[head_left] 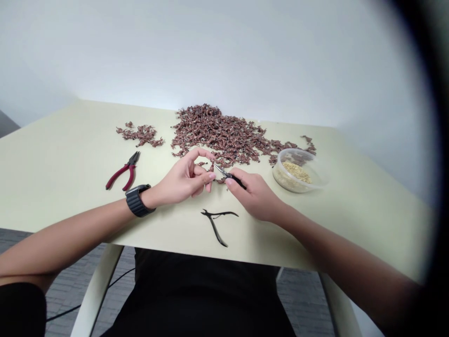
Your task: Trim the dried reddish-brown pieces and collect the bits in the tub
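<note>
My left hand [184,178] pinches a small reddish-brown piece [211,168] between thumb and forefinger. What exactly the piece is I cannot make out. My right hand [257,194] is closed around dark-handled pliers [223,172], whose silvery jaws point left and reach the small piece. Whether the jaws grip it is too small to tell. Just behind both hands lies a large heap of similar brown pieces [224,133]. In front of them, black nippers [214,222] rest on the table with the handles spread.
Red-handled pliers [122,173] lie at the left of the pale table [70,159], below a smaller brown pile [140,135]. On the right stands a clear plastic tub [280,180] with small gold-coloured bits [297,172] in it. A wall rises behind the table.
</note>
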Action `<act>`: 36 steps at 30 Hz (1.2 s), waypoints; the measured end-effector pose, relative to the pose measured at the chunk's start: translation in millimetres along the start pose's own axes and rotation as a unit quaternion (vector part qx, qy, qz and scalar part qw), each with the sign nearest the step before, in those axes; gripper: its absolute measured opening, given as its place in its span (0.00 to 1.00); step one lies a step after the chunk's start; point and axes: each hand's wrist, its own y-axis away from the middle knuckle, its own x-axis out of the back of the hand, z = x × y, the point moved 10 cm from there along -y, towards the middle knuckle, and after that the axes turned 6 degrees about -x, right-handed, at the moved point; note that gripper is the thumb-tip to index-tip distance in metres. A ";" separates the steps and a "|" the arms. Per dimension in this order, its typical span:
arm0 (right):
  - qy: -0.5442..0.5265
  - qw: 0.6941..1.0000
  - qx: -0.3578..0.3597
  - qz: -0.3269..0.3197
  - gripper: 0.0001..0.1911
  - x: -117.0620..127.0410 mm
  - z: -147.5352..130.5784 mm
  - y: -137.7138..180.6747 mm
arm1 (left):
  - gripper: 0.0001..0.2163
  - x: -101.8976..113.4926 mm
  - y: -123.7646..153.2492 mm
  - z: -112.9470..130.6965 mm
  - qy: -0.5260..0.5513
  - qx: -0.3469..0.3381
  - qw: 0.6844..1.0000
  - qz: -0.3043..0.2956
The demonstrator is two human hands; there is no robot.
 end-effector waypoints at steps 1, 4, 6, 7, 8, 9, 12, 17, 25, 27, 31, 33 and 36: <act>-0.052 0.998 -0.028 -0.017 0.17 -3.8 2.9 0.1 | 0.17 1.1 0.5 2.1 -0.046 -0.022 0.999 0.006; -0.261 0.946 -0.153 -0.116 0.20 -25.9 14.1 4.4 | 0.16 3.3 3.6 11.4 -0.264 -0.110 0.958 0.017; -0.383 0.873 -0.235 -0.191 0.21 -40.3 15.4 12.2 | 0.15 0.4 6.7 15.3 -0.422 -0.168 0.891 0.008; -0.425 0.837 -0.263 -0.222 0.22 -44.4 13.6 16.1 | 0.14 -1.6 8.1 15.4 -0.483 -0.189 0.855 0.002; -0.456 0.806 -0.284 -0.248 0.22 -46.7 11.3 19.4 | 0.14 -5.2 9.2 14.8 -0.520 -0.210 0.828 -0.014; -0.477 0.782 -0.297 -0.269 0.22 -47.8 9.1 22.0 | 0.14 -7.3 9.4 13.3 -0.540 -0.218 0.812 -0.026; -0.479 0.777 -0.299 -0.279 0.22 -46.6 9.3 22.8 | 0.15 -1.4 4.9 11.8 -0.493 -0.180 0.851 -0.014; -0.209 0.968 -0.123 -0.061 0.19 -9.1 14.7 1.8 | 0.16 2.8 -2.6 1.1 -0.117 -0.040 0.992 0.003; 0.087 0.994 0.043 0.039 0.11 6.2 -0.2 -0.7 | 0.17 -1.1 -2.9 -11.4 0.141 0.051 0.989 -0.008; 0.101 0.993 0.054 0.040 0.11 6.5 -0.9 -0.8 | 0.16 -2.9 -2.7 -11.8 0.159 0.056 0.986 -0.012; 0.117 0.990 0.069 0.036 0.11 5.2 -3.2 0.2 | 0.15 -4.2 -2.6 -9.7 0.172 0.061 0.983 -0.012; 0.114 0.990 0.071 0.034 0.11 5.3 -4.3 0.7 | 0.14 -4.6 -2.5 -9.0 0.178 0.066 0.982 -0.013; 0.109 0.991 0.069 0.036 0.10 6.6 -6.3 1.3 | 0.14 -4.8 -2.2 -9.3 0.186 0.073 0.980 -0.014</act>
